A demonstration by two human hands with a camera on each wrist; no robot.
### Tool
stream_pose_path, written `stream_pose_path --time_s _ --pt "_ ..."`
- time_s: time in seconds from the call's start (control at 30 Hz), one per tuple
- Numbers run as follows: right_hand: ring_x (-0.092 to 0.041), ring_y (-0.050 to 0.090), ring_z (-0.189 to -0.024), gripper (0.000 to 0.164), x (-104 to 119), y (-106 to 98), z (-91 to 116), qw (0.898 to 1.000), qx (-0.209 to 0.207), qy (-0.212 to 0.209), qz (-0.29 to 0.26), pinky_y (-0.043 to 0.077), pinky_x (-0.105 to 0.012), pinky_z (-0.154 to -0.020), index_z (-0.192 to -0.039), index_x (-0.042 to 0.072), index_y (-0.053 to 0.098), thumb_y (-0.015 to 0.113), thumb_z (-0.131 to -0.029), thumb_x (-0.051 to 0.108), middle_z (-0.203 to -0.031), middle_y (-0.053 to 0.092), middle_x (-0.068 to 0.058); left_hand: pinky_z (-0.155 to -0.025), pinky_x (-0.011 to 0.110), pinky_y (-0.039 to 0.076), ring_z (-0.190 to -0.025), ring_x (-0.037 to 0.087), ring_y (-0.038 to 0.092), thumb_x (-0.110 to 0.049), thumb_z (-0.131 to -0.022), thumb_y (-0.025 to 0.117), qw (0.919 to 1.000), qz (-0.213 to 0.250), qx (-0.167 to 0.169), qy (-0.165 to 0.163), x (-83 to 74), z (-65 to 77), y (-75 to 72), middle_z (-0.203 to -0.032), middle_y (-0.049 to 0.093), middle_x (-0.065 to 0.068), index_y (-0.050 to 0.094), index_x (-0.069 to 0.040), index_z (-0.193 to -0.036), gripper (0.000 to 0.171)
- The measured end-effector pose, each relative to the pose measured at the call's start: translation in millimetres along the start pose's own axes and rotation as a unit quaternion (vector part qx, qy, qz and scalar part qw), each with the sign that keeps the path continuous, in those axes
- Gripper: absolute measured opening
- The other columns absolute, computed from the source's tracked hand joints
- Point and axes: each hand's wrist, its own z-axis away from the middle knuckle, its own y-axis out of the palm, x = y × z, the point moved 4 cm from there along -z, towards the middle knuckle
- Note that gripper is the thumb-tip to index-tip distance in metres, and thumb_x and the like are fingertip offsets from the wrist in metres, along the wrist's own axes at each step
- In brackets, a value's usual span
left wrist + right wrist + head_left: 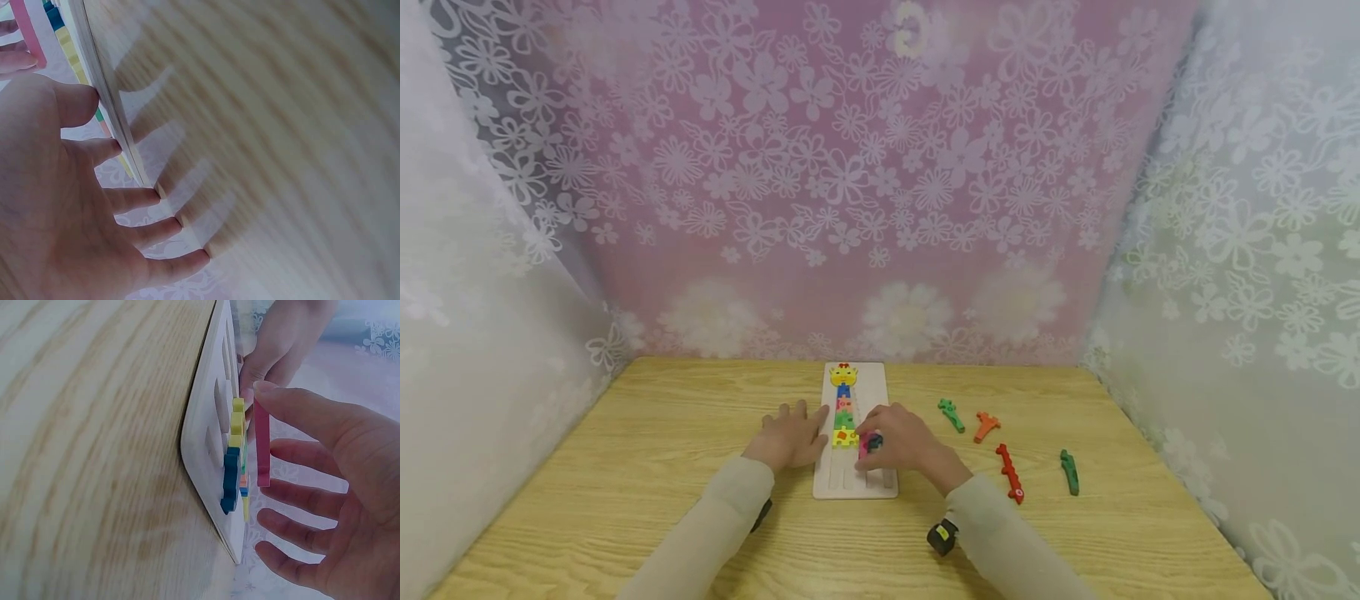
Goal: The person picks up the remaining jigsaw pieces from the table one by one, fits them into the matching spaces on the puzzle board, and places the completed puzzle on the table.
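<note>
A pale wooden puzzle board (872,383) lies on the table with a yellow giraffe head (843,377) at its far end. Blue, orange-pink, green and yellow (844,437) pieces run down from the head as a neck. My left hand (788,437) is spread flat at the board's left edge, its thumb near the rim. Above the board, my right hand (898,437) pinches a flat pink puzzle piece (262,444) between thumb and fingers, held on edge. A dark teal piece (230,481) sits on the board beside the yellow one, partly hidden in the head view.
Right of the board lie loose pieces: a light green one (951,415), an orange one (987,427), a red one (1010,473) and a dark green one (1070,472). Flowered curtains (850,208) stand behind and on both sides of the wooden table (685,417).
</note>
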Motion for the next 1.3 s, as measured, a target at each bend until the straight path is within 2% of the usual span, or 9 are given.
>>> stream_pose_path --time_s 0.33,0.7,1.03,1.3 --pt "-0.022 0.061 -0.107 0.050 5 2 -3 1.000 0.008 0.004 0.024 0.057 -0.040 -0.091 -0.117 0.020 0.080 0.086 -0.079 0.052 -0.124 0.073 -0.001 -0.115 0.075 0.031 -0.150 0.053 0.033 -0.048 -0.107 0.044 1.0000 0.001 0.004 -0.003 -0.1 -1.1 0.7 -0.166 0.033 0.022 0.033 -0.023 -0.163 0.063" --pt "-0.023 0.062 -0.110 0.052 6 6 -4 1.000 0.011 0.000 0.024 0.057 -0.042 -0.095 -0.119 0.022 0.079 0.085 -0.080 0.054 -0.126 0.073 -0.001 -0.116 0.076 0.029 -0.150 0.055 0.031 -0.047 -0.107 0.045 1.0000 0.004 0.005 -0.003 0.5 -1.5 -0.7 -0.166 0.033 0.024 0.033 -0.022 -0.163 0.063" --pt "-0.018 0.062 -0.100 0.049 9 10 -7 1.000 0.011 -0.011 0.013 0.057 -0.035 -0.085 -0.114 0.022 0.081 0.086 -0.078 0.054 -0.119 0.075 0.001 -0.115 0.076 0.030 -0.150 0.055 0.031 -0.046 -0.107 0.043 0.9999 0.007 0.008 0.001 1.1 -0.5 0.7 -0.166 0.032 0.024 0.033 -0.022 -0.163 0.061" --pt "-0.021 0.063 -0.105 0.050 13 11 -6 1.000 0.021 -0.015 0.012 0.056 -0.037 -0.086 -0.117 0.023 0.080 0.085 -0.079 0.055 -0.123 0.074 0.001 -0.115 0.075 0.032 -0.149 0.055 0.032 -0.046 -0.107 0.043 1.0000 0.004 0.001 0.004 0.8 0.8 0.4 -0.165 0.033 0.023 0.033 -0.023 -0.163 0.061"
